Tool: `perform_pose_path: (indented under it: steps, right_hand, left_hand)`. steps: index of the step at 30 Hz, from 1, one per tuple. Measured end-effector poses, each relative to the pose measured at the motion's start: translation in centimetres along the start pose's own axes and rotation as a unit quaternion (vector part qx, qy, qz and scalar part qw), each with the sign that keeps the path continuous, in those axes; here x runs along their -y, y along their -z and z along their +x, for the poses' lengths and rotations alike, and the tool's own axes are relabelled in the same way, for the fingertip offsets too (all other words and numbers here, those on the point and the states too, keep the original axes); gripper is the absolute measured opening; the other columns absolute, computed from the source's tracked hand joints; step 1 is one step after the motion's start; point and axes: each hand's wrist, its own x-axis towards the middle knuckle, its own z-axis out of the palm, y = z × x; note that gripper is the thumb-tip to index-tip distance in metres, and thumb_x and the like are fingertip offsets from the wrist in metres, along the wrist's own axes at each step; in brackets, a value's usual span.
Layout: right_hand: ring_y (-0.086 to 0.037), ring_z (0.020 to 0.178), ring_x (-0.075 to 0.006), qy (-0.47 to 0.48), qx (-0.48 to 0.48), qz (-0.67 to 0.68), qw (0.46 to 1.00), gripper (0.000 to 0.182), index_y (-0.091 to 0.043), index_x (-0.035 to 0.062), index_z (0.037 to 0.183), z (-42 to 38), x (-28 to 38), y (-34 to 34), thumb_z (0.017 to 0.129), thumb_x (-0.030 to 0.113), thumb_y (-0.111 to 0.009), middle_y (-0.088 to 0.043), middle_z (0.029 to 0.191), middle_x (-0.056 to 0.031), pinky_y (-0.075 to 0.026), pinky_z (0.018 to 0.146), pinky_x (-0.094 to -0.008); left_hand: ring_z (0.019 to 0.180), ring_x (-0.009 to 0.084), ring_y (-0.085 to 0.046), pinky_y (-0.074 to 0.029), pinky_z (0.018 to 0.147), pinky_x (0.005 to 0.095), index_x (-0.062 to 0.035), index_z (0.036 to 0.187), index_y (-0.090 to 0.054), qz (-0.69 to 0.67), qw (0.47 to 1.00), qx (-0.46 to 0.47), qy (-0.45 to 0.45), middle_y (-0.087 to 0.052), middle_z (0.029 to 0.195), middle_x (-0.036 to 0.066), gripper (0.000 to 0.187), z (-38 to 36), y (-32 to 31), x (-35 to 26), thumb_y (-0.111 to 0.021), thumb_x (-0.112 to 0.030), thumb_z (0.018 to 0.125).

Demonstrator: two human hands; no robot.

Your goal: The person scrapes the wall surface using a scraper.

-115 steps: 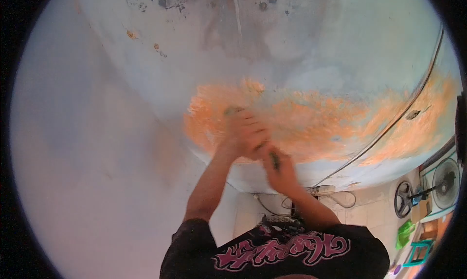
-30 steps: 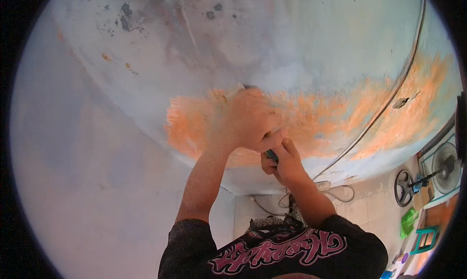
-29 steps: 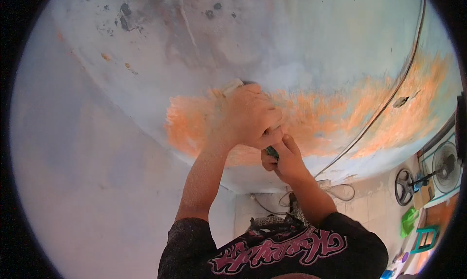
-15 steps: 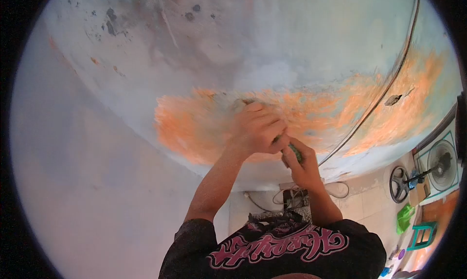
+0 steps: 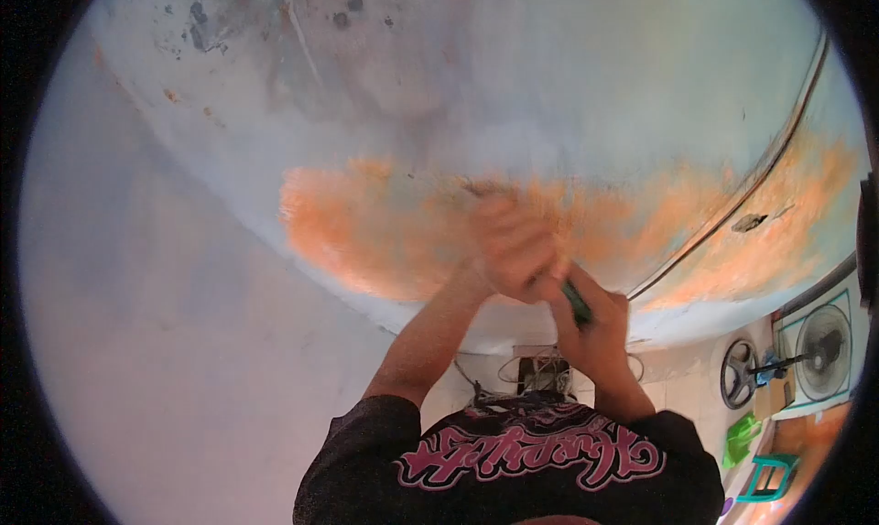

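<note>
Both my hands grip one tool with a green handle (image 5: 577, 303) and press it against a pale blue wall (image 5: 549, 95). My left hand (image 5: 513, 246) is closed over the tool's front end, on the orange scraped band (image 5: 366, 232) of the wall. My right hand (image 5: 595, 328) is closed on the handle just below and to the right. The tool's working end is hidden under my left hand, and the hands are blurred by motion.
A dark cable (image 5: 732, 218) runs diagonally down the wall on the right. A power strip with cords (image 5: 536, 371) lies on the tiled floor below. Fans (image 5: 819, 342) stand at the right, with a green bag (image 5: 740, 438) and a teal stool (image 5: 765, 484).
My hands and the tool have moved right and a little down along the orange band over the last second. The view has shifted with them.
</note>
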Motion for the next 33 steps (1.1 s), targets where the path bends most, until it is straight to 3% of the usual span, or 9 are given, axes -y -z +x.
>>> perform_pose_path:
  steps: [4, 13, 15, 17, 21, 24, 27, 29, 33]
  right_hand:
    - [-0.064, 0.058, -0.0307, -0.037, -0.071, -0.023, 0.997, 0.033, -0.061, 0.0015, 0.113, -1.8, -0.3, 2.5, 0.082, 0.012, -0.065, -0.061, 0.066, -0.0178, -0.048, 0.052, -0.0318]
    - [-0.063, 0.054, -0.0305, 0.033, 0.017, -0.009, 0.999, 0.032, -0.061, -0.0014, 0.112, 2.0, 0.7, 2.2, 0.082, 0.011, -0.065, -0.06, 0.062, -0.017, -0.046, 0.049, -0.0308]
    - [-0.063, 0.053, -0.0304, -0.055, 0.028, -0.012, 0.998, 0.029, -0.062, -0.0022, 0.108, 1.3, 0.6, 4.1, 0.082, 0.011, -0.064, -0.06, 0.062, -0.0171, -0.047, 0.049, -0.0311]
    - [-0.063, 0.053, -0.0305, -0.07, 0.018, 0.003, 0.997, 0.027, -0.063, -0.0025, 0.105, 1.3, 0.5, 4.9, 0.082, 0.012, -0.065, -0.059, 0.062, -0.0177, -0.047, 0.049, -0.0314]
    - [-0.062, 0.052, -0.0304, -0.027, 0.06, -0.032, 0.997, 0.027, -0.064, -0.0025, 0.105, 3.4, 1.2, 4.8, 0.082, 0.012, -0.065, -0.06, 0.063, -0.0176, -0.046, 0.049, -0.0308]
    - [-0.061, 0.05, -0.0308, 0.004, 0.072, -0.017, 0.997, 0.026, -0.064, -0.0022, 0.104, 3.8, 1.6, 5.4, 0.083, 0.012, -0.065, -0.06, 0.062, -0.0174, -0.046, 0.048, -0.0312]
    - [-0.061, 0.05, -0.0315, -0.054, 0.05, -0.012, 0.997, 0.024, -0.064, -0.0017, 0.103, 3.0, 2.0, 6.4, 0.083, 0.012, -0.064, -0.059, 0.061, -0.0174, -0.046, 0.048, -0.0323]
    - [-0.06, 0.05, -0.0316, -0.055, 0.084, -0.024, 0.995, 0.022, -0.065, -0.0012, 0.101, 3.6, 2.4, 6.1, 0.083, 0.012, -0.064, -0.058, 0.06, -0.0172, -0.045, 0.048, -0.0332]
    - [-0.06, 0.05, -0.0315, 0.005, 0.092, -0.033, 0.995, 0.022, -0.065, -0.0003, 0.102, 4.6, 2.7, 5.2, 0.083, 0.012, -0.063, -0.057, 0.06, -0.0177, -0.045, 0.048, -0.0342]
  left_hand:
    - [0.044, 0.0159, -0.042, -0.027, 0.048, 0.0327, -0.014, 0.052, -0.046, -0.075, 0.996, 0.043, 0.017, -0.043, 0.05, 0.0, 0.022, 2.5, -1.9, -1.6, -0.062, -0.022, 0.064]
    - [0.046, 0.0163, -0.046, -0.029, 0.052, 0.032, -0.0144, 0.056, -0.053, 0.005, 0.994, 0.069, 0.088, -0.048, 0.052, -0.002, 0.013, 2.5, 0.4, -0.5, -0.062, -0.02, 0.063]
    - [0.045, 0.0165, -0.045, -0.029, 0.052, 0.0321, -0.0142, 0.056, -0.053, 0.004, 0.993, 0.07, 0.09, -0.048, 0.052, -0.002, 0.013, 2.6, -1.2, -1.4, -0.062, -0.02, 0.063]
    - [0.045, 0.0166, -0.046, -0.03, 0.052, 0.0322, -0.0136, 0.056, -0.054, -0.033, 0.991, 0.046, 0.12, -0.048, 0.051, -0.001, 0.013, 2.3, -2.8, -2.3, -0.062, -0.02, 0.064]
    - [0.045, 0.0175, -0.048, -0.03, 0.051, 0.0321, -0.0129, 0.056, -0.054, 0.006, 0.982, 0.059, 0.179, -0.05, 0.051, 0.0, 0.012, 2.2, -1.1, -1.5, -0.062, -0.018, 0.064]
    - [0.047, 0.0226, -0.051, -0.031, 0.052, 0.0347, -0.0093, 0.056, -0.054, 0.038, 0.974, 0.069, 0.213, -0.05, 0.052, 0.005, 0.02, 3.3, -1.0, -1.6, -0.058, -0.022, 0.071]
    - [0.046, 0.0227, -0.05, -0.029, 0.051, 0.0351, -0.0094, 0.055, -0.053, -0.046, 0.98, 0.051, 0.187, -0.05, 0.052, 0.005, 0.02, 3.5, -2.0, -2.0, -0.058, -0.021, 0.07]
    - [0.048, 0.018, -0.053, -0.031, 0.051, 0.0324, -0.0133, 0.059, -0.057, -0.06, 0.978, 0.049, 0.195, -0.057, 0.056, 0.0, 0.006, 3.0, -1.4, -1.6, -0.062, -0.016, 0.062]
    - [0.046, 0.0235, -0.049, -0.03, 0.05, 0.035, -0.0094, 0.056, -0.053, 0.01, 0.971, 0.061, 0.232, -0.05, 0.052, 0.005, 0.018, 3.1, 0.3, -1.2, -0.058, -0.021, 0.068]
